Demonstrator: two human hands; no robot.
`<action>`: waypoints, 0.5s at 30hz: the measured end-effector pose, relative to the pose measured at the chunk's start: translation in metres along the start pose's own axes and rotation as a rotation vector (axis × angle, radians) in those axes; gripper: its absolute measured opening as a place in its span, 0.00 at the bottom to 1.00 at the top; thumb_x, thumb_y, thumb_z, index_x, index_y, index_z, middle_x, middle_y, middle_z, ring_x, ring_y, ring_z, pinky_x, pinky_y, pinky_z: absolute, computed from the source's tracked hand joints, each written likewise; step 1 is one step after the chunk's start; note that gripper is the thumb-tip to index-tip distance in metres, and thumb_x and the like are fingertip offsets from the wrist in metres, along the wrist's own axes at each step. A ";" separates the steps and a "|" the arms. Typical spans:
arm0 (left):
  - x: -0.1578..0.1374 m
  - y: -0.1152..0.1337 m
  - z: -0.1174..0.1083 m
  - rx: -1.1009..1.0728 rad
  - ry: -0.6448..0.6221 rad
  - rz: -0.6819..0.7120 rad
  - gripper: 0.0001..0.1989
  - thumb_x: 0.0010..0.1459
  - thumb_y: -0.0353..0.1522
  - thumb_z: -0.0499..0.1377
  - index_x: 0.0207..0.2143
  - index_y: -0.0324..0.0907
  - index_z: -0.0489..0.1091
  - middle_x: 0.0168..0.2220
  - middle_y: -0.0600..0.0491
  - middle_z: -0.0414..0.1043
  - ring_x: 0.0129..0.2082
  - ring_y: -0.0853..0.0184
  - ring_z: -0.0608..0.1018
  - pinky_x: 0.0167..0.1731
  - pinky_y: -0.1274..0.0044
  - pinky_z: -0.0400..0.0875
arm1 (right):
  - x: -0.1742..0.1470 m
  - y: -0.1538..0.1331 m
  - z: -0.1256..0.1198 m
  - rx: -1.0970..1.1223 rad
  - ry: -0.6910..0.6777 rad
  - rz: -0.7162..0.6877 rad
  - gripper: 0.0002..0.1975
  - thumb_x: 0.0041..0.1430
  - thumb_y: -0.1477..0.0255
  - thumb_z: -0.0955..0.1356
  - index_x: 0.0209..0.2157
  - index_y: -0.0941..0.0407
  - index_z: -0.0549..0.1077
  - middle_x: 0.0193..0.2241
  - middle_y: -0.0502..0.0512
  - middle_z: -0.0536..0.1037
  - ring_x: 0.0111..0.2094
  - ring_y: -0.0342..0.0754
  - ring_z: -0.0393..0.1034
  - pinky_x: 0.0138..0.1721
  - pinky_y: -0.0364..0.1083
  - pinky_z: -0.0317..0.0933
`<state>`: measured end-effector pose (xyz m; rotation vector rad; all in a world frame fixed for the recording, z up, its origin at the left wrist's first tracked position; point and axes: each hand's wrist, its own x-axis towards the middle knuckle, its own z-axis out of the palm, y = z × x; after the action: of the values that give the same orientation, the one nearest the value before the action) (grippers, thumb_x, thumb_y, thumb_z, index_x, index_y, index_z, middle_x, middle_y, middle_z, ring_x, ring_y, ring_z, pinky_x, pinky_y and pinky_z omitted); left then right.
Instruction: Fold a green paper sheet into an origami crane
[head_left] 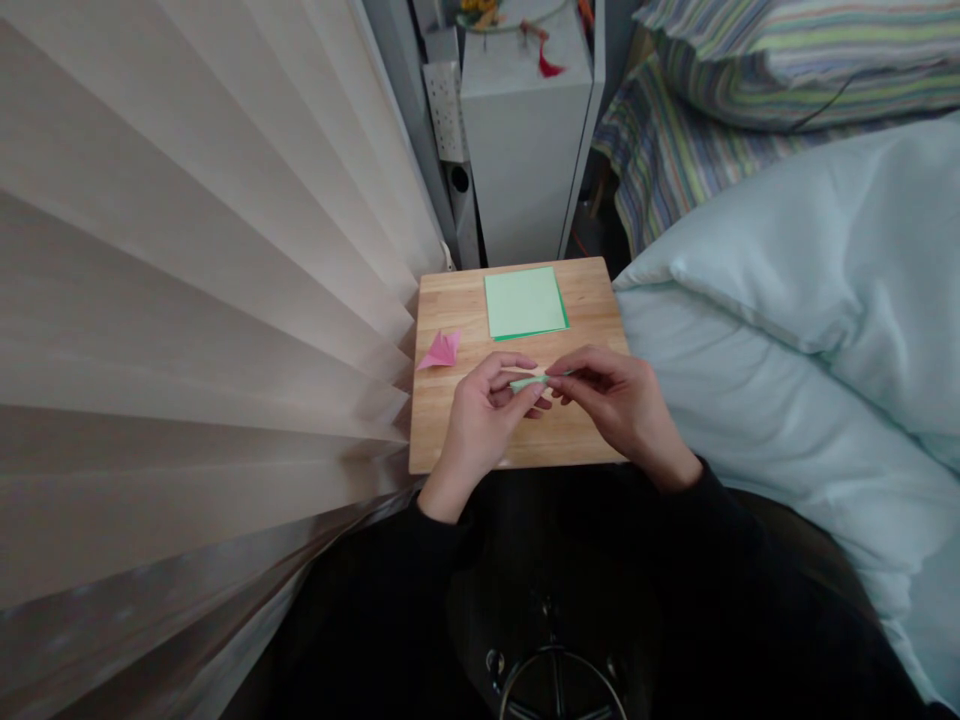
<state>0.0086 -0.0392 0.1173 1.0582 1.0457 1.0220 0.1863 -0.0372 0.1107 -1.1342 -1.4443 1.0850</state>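
Note:
Between my two hands is a small strip of folded green paper (528,383), held just above the wooden table. My left hand (491,395) pinches its left part between thumb and fingers. The fingertips of my right hand (606,388) close on its right end, so part of the paper is hidden there. A folded pink paper piece (440,349) lies on the table to the left of my left hand. Beyond both hands rests a stack of square green paper sheets (525,302), pale on top with a darker green edge beneath.
The small wooden table (442,430) stands close against a pleated curtain (225,300) on the left. On the right is a bed with a pale blue quilt (787,300) and striped bedding (690,140). A white cabinet (525,150) stands behind the table.

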 end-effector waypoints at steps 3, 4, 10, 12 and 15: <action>0.001 -0.001 0.001 -0.040 0.024 -0.009 0.14 0.54 0.36 0.72 0.40 0.42 0.74 0.31 0.53 0.81 0.30 0.67 0.84 0.36 0.75 0.80 | -0.001 -0.002 -0.001 0.004 0.017 0.019 0.04 0.59 0.68 0.76 0.32 0.54 0.82 0.30 0.53 0.83 0.29 0.46 0.77 0.33 0.48 0.73; 0.001 -0.001 0.001 -0.044 0.029 -0.004 0.13 0.54 0.36 0.72 0.39 0.42 0.75 0.31 0.53 0.81 0.30 0.68 0.84 0.36 0.74 0.81 | -0.001 -0.003 -0.001 0.026 0.023 0.038 0.05 0.58 0.68 0.77 0.31 0.54 0.82 0.29 0.53 0.83 0.28 0.46 0.77 0.32 0.48 0.74; 0.001 -0.002 0.002 -0.002 0.075 0.045 0.08 0.55 0.35 0.71 0.36 0.41 0.80 0.31 0.53 0.81 0.28 0.68 0.83 0.36 0.74 0.82 | 0.000 -0.001 -0.002 0.207 0.003 0.199 0.12 0.51 0.62 0.80 0.29 0.56 0.81 0.22 0.52 0.82 0.24 0.46 0.78 0.29 0.47 0.75; 0.001 -0.002 0.002 0.005 0.097 0.057 0.08 0.54 0.35 0.71 0.35 0.41 0.81 0.31 0.53 0.82 0.28 0.68 0.83 0.36 0.74 0.82 | 0.002 -0.001 -0.003 0.253 -0.012 0.243 0.14 0.49 0.62 0.81 0.28 0.56 0.81 0.23 0.52 0.82 0.25 0.47 0.78 0.30 0.47 0.76; 0.002 -0.003 0.001 0.004 0.113 0.064 0.08 0.52 0.34 0.72 0.34 0.40 0.81 0.31 0.52 0.82 0.28 0.68 0.83 0.36 0.73 0.82 | 0.003 0.001 -0.001 0.316 -0.025 0.287 0.16 0.46 0.62 0.82 0.28 0.57 0.80 0.24 0.52 0.82 0.26 0.46 0.79 0.32 0.48 0.76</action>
<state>0.0107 -0.0383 0.1140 1.0528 1.1115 1.1430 0.1875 -0.0342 0.1107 -1.1197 -1.0990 1.4742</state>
